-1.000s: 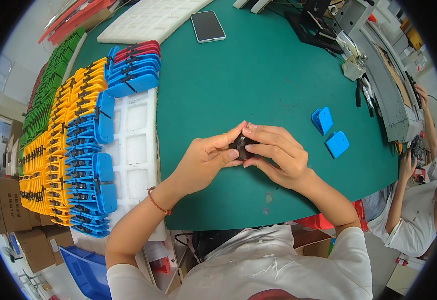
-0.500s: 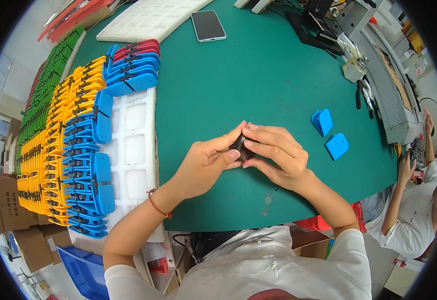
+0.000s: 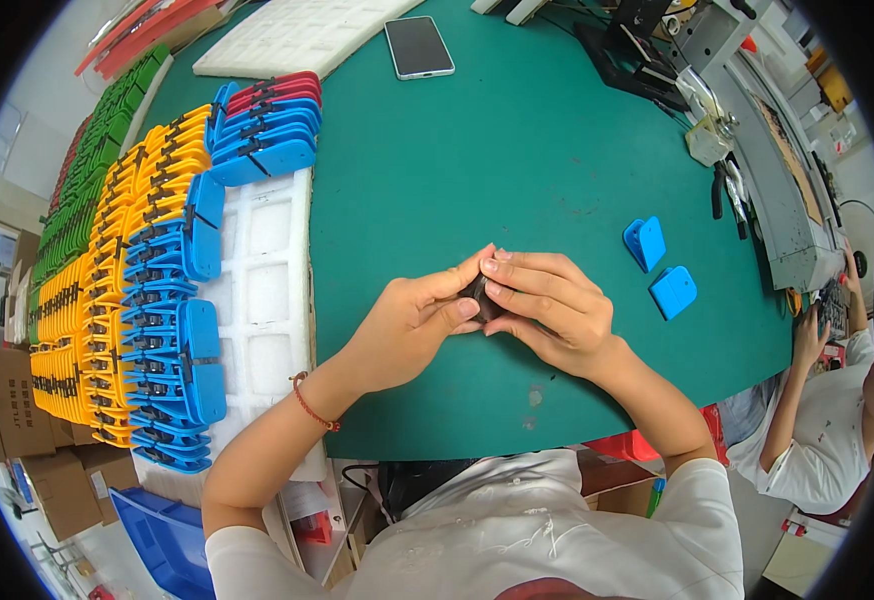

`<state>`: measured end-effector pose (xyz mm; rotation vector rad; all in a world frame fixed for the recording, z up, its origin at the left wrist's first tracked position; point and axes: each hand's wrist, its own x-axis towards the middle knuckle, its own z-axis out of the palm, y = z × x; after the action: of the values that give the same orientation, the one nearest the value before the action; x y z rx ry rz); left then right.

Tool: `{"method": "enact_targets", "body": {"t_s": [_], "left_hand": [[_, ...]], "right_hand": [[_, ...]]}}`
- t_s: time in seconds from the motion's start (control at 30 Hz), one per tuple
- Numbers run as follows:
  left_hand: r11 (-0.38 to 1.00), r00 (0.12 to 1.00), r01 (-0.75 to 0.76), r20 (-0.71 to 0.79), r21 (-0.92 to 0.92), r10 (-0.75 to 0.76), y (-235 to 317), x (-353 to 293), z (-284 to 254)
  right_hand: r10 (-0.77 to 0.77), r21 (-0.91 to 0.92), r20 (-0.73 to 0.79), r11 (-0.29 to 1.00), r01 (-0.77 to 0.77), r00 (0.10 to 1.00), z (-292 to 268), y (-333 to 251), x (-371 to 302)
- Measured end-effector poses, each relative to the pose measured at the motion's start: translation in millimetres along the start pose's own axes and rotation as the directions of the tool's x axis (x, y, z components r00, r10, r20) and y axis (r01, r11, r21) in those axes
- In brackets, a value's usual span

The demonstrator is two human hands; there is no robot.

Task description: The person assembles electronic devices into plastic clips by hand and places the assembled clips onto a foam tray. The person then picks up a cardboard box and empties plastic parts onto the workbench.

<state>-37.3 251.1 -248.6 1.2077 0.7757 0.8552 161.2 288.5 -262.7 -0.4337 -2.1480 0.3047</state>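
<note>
Both my hands meet over the middle of the green table [image 3: 517, 150], pinching a small dark rounded part [image 3: 479, 292] between them. My left hand [image 3: 412, 320] grips it from the left with thumb and forefinger. From the other side, the fingertips of my right hand [image 3: 557, 305] press on it. Most of the part is hidden by my fingers, so its kind cannot be told. To the right of my hands lie two blue plastic clip pieces, one a wedge-shaped pair of plates [image 3: 645, 243], the other a flat-lying one [image 3: 673, 292].
On the left, a white foam tray [image 3: 269, 285] carries rows of blue clips [image 3: 172, 340], yellow clips [image 3: 107, 330] and green clips [image 3: 97, 170]. A phone [image 3: 419, 47] lies at the back. Pliers [image 3: 732, 195] and a grey machine [image 3: 792, 200] stand right, near another person [image 3: 817, 420].
My hands keep their grip on the dark part and have barely shifted. The whole view has moved very slightly. At the right, the other person's far hand has moved a little.
</note>
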Motion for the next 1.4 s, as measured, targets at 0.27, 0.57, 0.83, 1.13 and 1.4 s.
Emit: {"method": "enact_targets", "body": {"t_s": [0.27, 0.57, 0.83, 1.13, 1.4], "left_hand": [[0.990, 0.999, -0.045, -0.019, -0.130, 0.043, -1.4, -0.1, 0.6], [0.989, 0.983, -0.148, -0.111, -0.016, 0.145, -3.9, -0.3, 7.3], [0.870, 0.901, -0.364, -0.110, 0.331, 0.419, -12.8, 3.7, 17.0], [0.706, 0.853, -0.387, -0.061, 0.593, 0.519, -15.3, 2.6, 20.4], [0.609, 0.829, -0.421, 0.012, 0.672, 0.559, -6.8, 6.1, 22.3]], "right_hand": [[-0.003, -0.018, 0.018, 1.000, 0.004, 1.000, 0.0, -1.3, -1.0], [0.151, -0.046, -0.101, 0.987, -0.156, 0.983, -8.3, -16.3, 6.8], [0.068, -0.106, 0.096, 0.993, -0.058, 0.993, -10.9, -3.9, 2.6], [-0.008, 0.056, 0.035, 0.998, 0.006, 0.999, -4.2, -0.5, -1.9], [0.181, 0.284, 0.064, 0.940, -0.192, 0.981, -8.7, 1.5, -6.7]]}}
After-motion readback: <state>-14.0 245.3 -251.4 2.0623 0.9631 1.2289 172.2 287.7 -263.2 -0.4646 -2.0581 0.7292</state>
